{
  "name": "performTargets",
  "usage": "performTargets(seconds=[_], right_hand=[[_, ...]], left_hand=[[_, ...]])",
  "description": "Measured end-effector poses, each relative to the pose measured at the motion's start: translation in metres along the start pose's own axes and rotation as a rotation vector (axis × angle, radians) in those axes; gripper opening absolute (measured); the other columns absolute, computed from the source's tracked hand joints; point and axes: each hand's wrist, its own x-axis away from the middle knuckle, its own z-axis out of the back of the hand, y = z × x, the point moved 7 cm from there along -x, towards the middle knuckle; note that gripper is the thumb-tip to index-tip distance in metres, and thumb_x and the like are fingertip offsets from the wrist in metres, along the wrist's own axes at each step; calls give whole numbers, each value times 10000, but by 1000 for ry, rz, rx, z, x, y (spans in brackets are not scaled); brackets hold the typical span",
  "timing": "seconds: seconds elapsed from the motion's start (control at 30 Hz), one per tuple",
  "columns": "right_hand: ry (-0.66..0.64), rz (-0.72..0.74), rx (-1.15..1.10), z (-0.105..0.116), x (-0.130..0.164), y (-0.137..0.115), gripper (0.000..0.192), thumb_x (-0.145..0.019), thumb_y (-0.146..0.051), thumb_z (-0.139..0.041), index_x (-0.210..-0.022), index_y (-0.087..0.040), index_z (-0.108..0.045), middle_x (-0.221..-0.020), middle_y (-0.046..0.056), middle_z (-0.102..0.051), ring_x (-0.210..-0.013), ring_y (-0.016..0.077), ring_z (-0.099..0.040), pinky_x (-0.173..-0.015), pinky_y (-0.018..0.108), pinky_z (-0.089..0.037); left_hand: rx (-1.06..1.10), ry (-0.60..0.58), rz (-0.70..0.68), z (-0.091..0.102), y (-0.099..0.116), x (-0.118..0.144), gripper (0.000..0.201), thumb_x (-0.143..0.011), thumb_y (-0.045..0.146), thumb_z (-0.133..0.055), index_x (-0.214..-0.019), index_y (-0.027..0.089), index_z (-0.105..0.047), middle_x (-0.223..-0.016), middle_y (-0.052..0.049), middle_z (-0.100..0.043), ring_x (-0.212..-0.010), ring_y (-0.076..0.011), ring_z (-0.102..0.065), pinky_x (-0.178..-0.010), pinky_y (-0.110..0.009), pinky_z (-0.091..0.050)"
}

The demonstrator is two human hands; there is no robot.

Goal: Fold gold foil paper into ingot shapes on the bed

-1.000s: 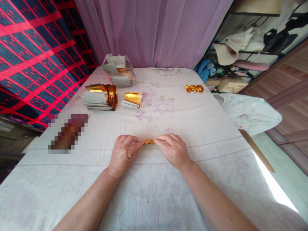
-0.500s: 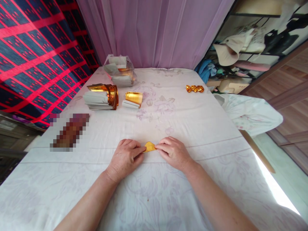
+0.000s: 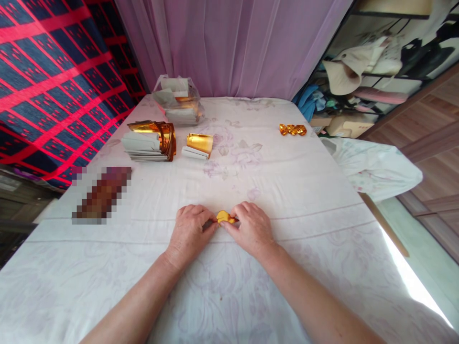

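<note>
Foil-paper stacks [image 3: 148,141], a plastic bag [image 3: 178,101] and 3 finished gold pieces [image 3: 293,129] — all on the sheet [image 3: 294,191].

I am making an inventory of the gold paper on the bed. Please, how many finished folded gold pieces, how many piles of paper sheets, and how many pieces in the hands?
Finished gold folded pieces, in a row at far right: 3
Piles of gold and white sheets, the farthest in a clear bag: 3
Gold piece pinched between left hand and right hand: 1
Total: 7

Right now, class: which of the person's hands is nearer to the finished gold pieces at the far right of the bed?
Right. The right hand lies below and left of the finished gold pieces; the left hand sits farther left, across the folded gold paper that both pinch.
</note>
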Motion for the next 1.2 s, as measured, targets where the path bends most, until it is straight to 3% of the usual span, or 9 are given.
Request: performTargets(seconds=[0.5, 0.93, 1.2], right_hand=[[-113, -62, -302, -3, -3, 24, 147, -747, -76, -674, -752, -215, -624, -777, -13, -641, -743, 141, -599, -666, 260, -445], [-164, -58, -416, -5, -2, 32, 223, -724, -16, -593, -820, -205, -663, -832, 0, -665, -748, 131, -604, -682, 252, -471], [-149, -47, -430, -5, -1, 31, 214, -731, -45, -595, -842, -213, -664, -857, 9, -669, -775, 143, -604, -710, 265, -467]], left_hand=[[12, -8, -20, 1, -5, 5, 130, -833, 236, -636, -916, 285, -722, -911, -11, -684, -860, -205, -592, -800, -386, -398], [81, -27, -13, 4, -14, 7, 171, -802, 191, -621, -932, 264, -705, -940, -14, -683, -896, -209, -600, -825, -385, -417], [19, -9, 36, 8, -6, 4, 176, -841, 378, -624, -916, 244, -711, -886, -20, -686, -867, -217, -607, -825, -404, -415]])
